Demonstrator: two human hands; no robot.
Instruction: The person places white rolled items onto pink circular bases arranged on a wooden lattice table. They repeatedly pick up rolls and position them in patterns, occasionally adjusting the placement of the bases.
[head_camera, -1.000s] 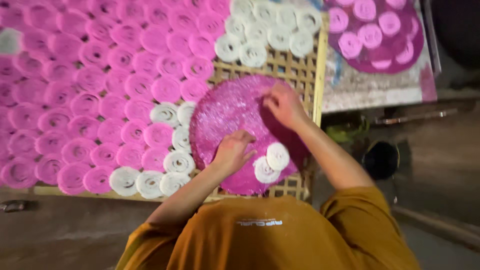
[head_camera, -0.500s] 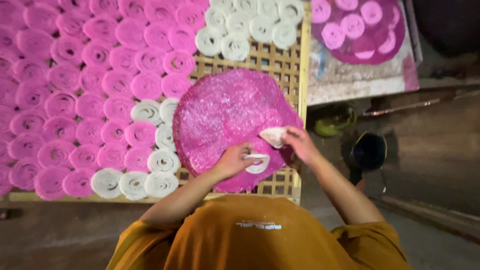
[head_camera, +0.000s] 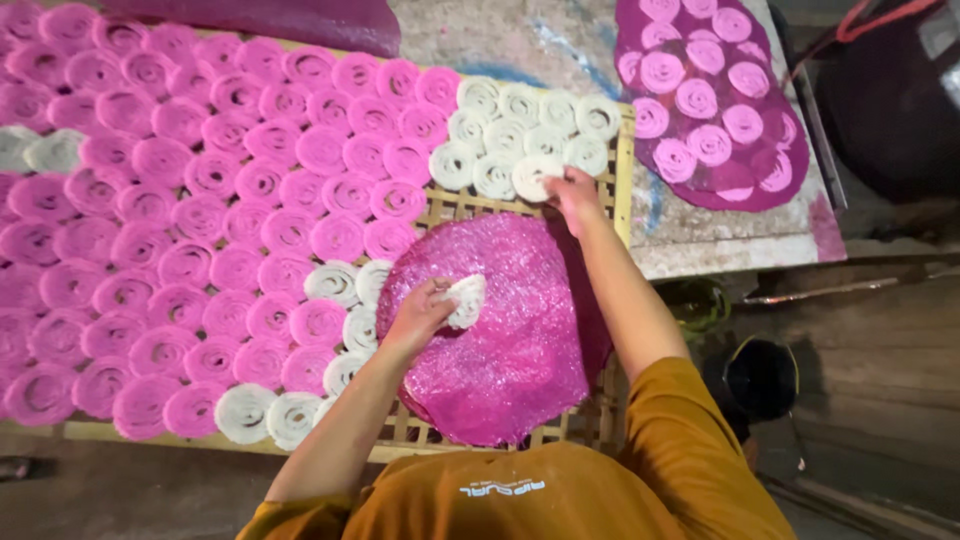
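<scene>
White and soft-looking, a flat spiral coil of thin wet noodle-like strands (head_camera: 466, 299) sits in the left hand (head_camera: 425, 312), whose fingers are curled closed around its edge and hold it just above a round magenta mesh mat (head_camera: 500, 350). That mat lies on a pale woven bamboo lattice tray (head_camera: 455, 207), near its front right part. The right hand (head_camera: 574, 190) reaches to the tray's far right corner, fingertips pressed down on another white spiral coil (head_camera: 533, 176) at the edge of a cluster of white coils; whether those fingers pinch it or only touch it cannot be told. Rows of pink spiral coils (head_camera: 200, 220) cover most of the tray to the left. The held coil appears light, limp and fragile, likely to sag or unravel if lifted by one strand, so it seems best supported from beneath or cradled at the rim with spread fingers. A second magenta mat bearing pink coils (head_camera: 790, 170) lies beyond, on a stained surface.
</scene>
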